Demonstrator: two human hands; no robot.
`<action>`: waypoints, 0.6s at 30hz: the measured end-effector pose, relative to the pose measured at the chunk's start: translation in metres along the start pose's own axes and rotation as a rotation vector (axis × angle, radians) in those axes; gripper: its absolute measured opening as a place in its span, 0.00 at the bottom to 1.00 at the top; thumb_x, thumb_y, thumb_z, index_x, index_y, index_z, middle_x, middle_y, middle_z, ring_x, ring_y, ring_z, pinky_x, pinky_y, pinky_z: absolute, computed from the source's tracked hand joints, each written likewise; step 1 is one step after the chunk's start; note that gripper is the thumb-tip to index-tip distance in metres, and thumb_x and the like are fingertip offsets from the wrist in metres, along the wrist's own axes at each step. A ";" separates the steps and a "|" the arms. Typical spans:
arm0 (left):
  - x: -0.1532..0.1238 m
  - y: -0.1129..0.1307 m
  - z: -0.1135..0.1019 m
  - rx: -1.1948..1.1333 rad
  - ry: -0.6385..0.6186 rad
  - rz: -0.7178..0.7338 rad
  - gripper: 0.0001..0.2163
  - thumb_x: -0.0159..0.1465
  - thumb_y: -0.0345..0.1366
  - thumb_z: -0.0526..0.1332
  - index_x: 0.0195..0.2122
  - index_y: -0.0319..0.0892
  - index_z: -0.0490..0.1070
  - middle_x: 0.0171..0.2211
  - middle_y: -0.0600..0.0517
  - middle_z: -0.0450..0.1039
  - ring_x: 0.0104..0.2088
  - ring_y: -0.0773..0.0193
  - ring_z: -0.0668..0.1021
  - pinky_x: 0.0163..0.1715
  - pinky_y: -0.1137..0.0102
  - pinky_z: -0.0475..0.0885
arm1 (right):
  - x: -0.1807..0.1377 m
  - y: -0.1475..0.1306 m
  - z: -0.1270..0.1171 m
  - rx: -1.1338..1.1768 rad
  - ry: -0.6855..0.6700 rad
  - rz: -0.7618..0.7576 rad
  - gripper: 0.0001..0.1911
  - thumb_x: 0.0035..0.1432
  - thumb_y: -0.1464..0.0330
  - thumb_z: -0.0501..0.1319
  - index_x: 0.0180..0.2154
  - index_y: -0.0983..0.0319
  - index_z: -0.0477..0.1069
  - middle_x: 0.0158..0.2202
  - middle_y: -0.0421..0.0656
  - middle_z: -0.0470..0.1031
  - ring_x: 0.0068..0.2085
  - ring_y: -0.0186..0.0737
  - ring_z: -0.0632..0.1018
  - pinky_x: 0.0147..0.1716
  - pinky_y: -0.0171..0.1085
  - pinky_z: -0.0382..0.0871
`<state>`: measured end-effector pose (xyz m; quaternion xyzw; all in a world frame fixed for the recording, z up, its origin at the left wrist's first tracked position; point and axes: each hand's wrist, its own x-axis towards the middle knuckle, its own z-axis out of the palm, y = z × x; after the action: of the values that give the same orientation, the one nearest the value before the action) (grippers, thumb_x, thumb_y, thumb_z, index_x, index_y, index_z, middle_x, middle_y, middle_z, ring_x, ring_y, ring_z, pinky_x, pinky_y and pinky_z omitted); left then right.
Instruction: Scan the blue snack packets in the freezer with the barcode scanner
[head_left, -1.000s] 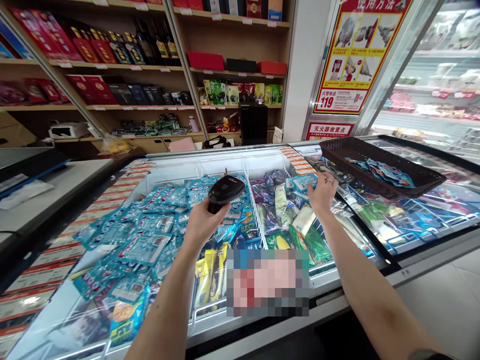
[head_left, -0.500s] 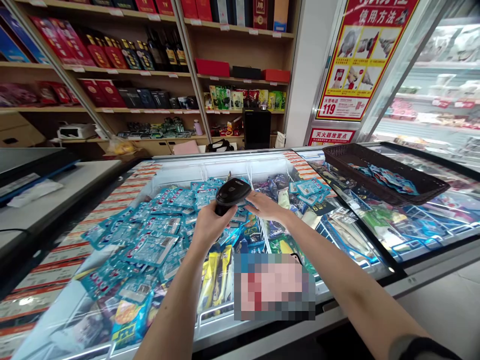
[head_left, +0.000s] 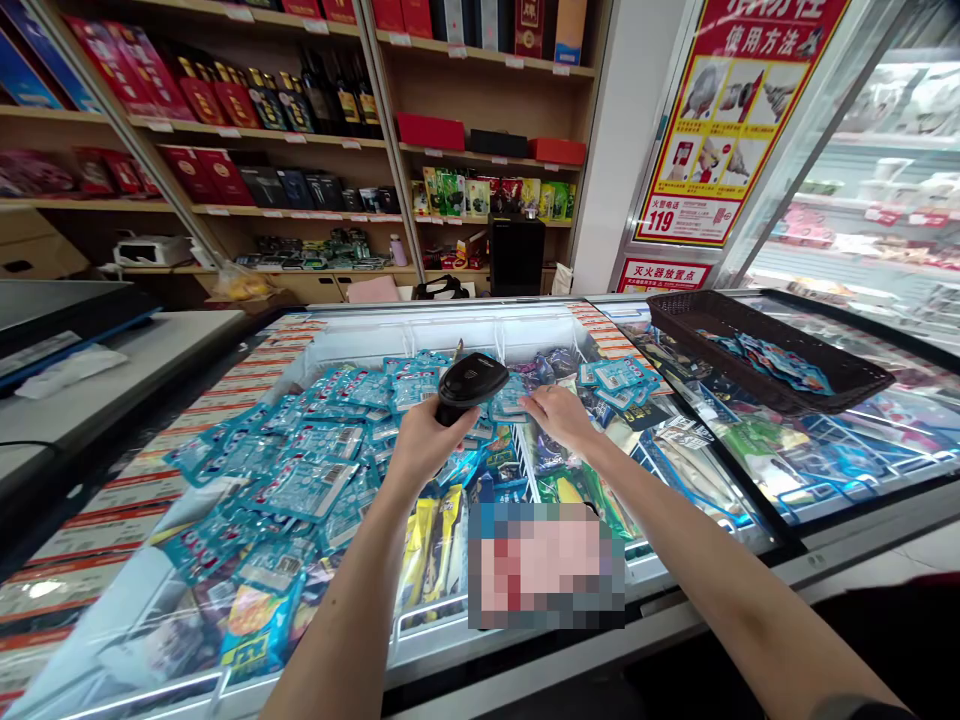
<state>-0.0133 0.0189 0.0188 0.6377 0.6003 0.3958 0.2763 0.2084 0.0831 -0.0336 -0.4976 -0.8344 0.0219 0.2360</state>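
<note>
My left hand (head_left: 429,440) is wrapped around the handle of a black barcode scanner (head_left: 474,382), its head pointing away over the freezer. Just right of the scanner, my right hand (head_left: 561,418) pinches the edge of a blue snack packet (head_left: 508,402) between thumb and fingers. Many similar blue packets (head_left: 304,487) lie heaped to the left on the freezer's glass top (head_left: 191,530). A smaller group of blue packets (head_left: 619,376) lies to the right of my right hand.
A dark brown basket (head_left: 847,390) with some blue packets stands on the glass at the right. Yellow-wrapped goods (head_left: 442,540) show inside the freezer. A white counter (head_left: 180,350) is at the left; shelves (head_left: 300,140) with boxes and bottles stand behind.
My right hand has moved right, away from the scanner, and a blue packet now shows at its fingertips. The scanner stays in my left hand, almost in place.
</note>
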 end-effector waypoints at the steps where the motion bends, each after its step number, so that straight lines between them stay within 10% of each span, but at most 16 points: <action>1: -0.001 0.001 0.001 0.003 -0.011 0.002 0.18 0.53 0.51 0.60 0.30 0.37 0.70 0.16 0.52 0.71 0.17 0.62 0.74 0.18 0.72 0.64 | 0.001 -0.001 0.000 -0.020 0.008 0.086 0.28 0.64 0.53 0.40 0.39 0.63 0.72 0.35 0.49 0.76 0.40 0.46 0.76 0.41 0.40 0.66; 9: -0.003 0.004 0.006 0.018 -0.133 0.013 0.16 0.54 0.49 0.59 0.32 0.39 0.70 0.18 0.52 0.70 0.19 0.63 0.74 0.17 0.73 0.63 | 0.022 0.014 0.000 0.027 -0.128 0.347 0.47 0.42 0.41 0.59 0.57 0.62 0.57 0.55 0.58 0.62 0.49 0.56 0.72 0.39 0.43 0.67; 18: -0.001 0.003 0.010 0.069 -0.162 0.013 0.17 0.54 0.49 0.59 0.33 0.38 0.70 0.18 0.52 0.71 0.18 0.63 0.73 0.17 0.73 0.63 | -0.005 0.053 -0.012 0.582 0.043 0.623 0.39 0.44 0.51 0.64 0.52 0.62 0.56 0.30 0.43 0.74 0.27 0.44 0.77 0.27 0.41 0.72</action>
<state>-0.0033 0.0183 0.0156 0.6807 0.5850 0.3240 0.2990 0.2591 0.1030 -0.0390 -0.6389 -0.5982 0.3161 0.3662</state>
